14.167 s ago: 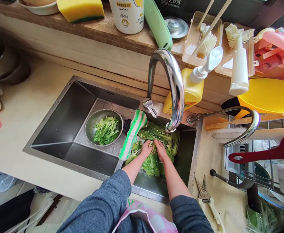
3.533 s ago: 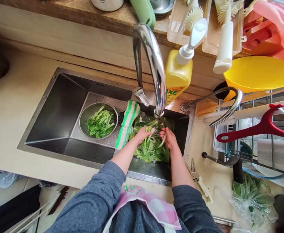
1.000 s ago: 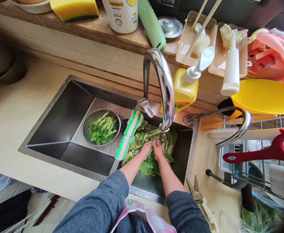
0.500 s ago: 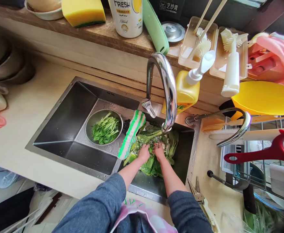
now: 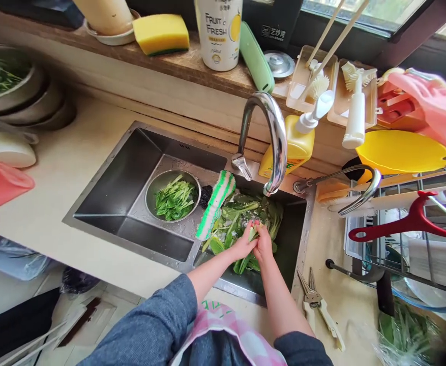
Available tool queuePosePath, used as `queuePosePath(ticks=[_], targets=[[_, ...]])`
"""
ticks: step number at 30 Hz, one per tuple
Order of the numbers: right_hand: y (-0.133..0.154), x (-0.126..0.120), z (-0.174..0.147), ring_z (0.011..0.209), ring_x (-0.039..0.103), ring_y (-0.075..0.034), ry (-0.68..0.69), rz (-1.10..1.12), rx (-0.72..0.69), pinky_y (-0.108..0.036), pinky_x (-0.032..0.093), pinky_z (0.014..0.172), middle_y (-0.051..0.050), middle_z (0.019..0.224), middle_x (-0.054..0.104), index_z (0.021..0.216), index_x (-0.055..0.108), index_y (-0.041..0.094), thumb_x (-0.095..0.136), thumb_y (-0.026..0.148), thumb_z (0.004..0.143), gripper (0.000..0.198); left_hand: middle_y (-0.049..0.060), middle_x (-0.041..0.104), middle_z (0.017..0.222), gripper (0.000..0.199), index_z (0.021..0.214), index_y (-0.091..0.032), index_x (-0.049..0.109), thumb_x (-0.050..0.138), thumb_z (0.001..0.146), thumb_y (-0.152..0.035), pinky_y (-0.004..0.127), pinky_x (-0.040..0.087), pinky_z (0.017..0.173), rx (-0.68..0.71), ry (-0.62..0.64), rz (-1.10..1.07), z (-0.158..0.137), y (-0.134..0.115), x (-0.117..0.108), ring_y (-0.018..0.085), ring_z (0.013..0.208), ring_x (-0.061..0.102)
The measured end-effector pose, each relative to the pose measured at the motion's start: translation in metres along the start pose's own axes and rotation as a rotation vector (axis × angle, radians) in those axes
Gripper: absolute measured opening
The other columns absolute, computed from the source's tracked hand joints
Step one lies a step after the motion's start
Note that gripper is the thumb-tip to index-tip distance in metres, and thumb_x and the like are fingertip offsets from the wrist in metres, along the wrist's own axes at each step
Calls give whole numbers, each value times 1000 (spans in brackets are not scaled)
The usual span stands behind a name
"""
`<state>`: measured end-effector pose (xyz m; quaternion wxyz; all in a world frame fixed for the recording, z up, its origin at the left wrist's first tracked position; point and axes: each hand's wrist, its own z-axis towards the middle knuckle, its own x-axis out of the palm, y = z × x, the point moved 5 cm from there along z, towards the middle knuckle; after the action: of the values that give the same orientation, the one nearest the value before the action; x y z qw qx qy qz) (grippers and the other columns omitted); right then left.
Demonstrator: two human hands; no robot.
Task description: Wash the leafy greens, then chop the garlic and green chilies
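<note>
Leafy greens [image 5: 228,223] float in water in the right sink basin [image 5: 289,259]. My left hand [image 5: 243,246] and my right hand [image 5: 263,245] are close together over them, below the faucet spout [image 5: 270,188]. Both have fingers closed round a bunch of leafy greens, whose pale stalks show between them and whose leaves hang beneath the wrists. A green-and-white striped cloth [image 5: 217,203] lies over the divider left of my hands. In the left basin, a round metal bowl [image 5: 150,195] holds cut green leaves [image 5: 175,198], with a black scouring pad [image 5: 206,195] beside it.
A yellow soap bottle [image 5: 297,145] stands behind the faucet. Right of the sink lie pruning shears [image 5: 316,302], a red peeler [image 5: 406,226] and a dish rack [image 5: 432,259]. A yellow sponge [image 5: 161,34] rests on the ledge. Stacked pots [image 5: 35,99] occupy the left counter.
My hands, apart among the floating leaves before, have come together and now grip a bunch of leafy greens. The camera view has shifted, showing more of the left counter.
</note>
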<state>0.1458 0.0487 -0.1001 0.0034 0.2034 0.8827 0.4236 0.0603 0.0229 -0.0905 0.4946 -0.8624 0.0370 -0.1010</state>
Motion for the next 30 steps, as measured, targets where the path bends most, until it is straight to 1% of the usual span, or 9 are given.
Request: queuePosePath(ticks=[4,7,9,12,16,19,22,27,30], targets=[[10,-3,-36,107,55,-23,80,-314,6,-32,48,81,-5,119,58,112,60,22,45,52,76,49,13,33,142,82,142,-19,15,61,74,-21,40,22,109,33,10,-42,-14,-10,3,24,129,34],[34,-5,-59,122,42,-24,138,-616,-155,-35,42,92,-2,129,51,119,56,26,44,52,79,50,11,34,141,68,137,-18,30,59,76,-24,37,23,109,158,16,-140,-22,-31,4,23,130,31],[53,-1,-72,124,39,-24,141,-724,-265,-38,38,96,-4,130,49,124,51,26,45,50,80,51,11,44,133,60,134,-20,36,57,78,-28,35,35,102,189,48,-230,-28,-46,2,22,118,46],[77,18,-89,115,48,-23,157,-698,-342,-39,38,96,-7,128,51,132,41,24,45,47,82,55,7,60,104,58,130,-23,39,59,78,-35,28,49,72,119,166,-374,-37,-70,-7,13,72,60],[93,56,-109,108,53,-20,279,-494,-426,-37,39,96,-7,123,55,126,44,23,47,43,83,48,-2,55,74,52,120,-21,47,65,73,-34,17,38,49,65,228,-526,-55,-106,-39,4,48,46],[79,71,-105,100,58,-20,364,-350,-361,-37,43,91,-6,110,63,119,48,23,48,43,82,42,-3,52,69,46,117,-22,48,64,75,-32,16,34,46,46,203,-591,-70,-127,-73,3,47,43],[43,61,-73,80,64,-21,333,-284,-149,-36,50,75,-6,85,68,101,57,21,52,49,77,37,-2,52,68,50,120,-25,48,64,74,-35,19,38,48,46,72,-526,-81,-143,-127,5,47,42],[2,32,13,50,59,-17,28,-383,16,-30,48,49,0,58,62,76,57,21,67,45,60,31,1,60,79,60,129,-26,40,60,74,-41,26,47,59,30,-271,-97,-79,-150,-248,10,57,53],[4,40,61,41,53,-16,-40,-385,-22,-31,45,46,4,43,52,70,56,21,69,41,58,27,8,61,102,74,134,-23,32,64,69,-41,36,48,76,-72,-459,269,-66,-130,-304,21,87,60]])
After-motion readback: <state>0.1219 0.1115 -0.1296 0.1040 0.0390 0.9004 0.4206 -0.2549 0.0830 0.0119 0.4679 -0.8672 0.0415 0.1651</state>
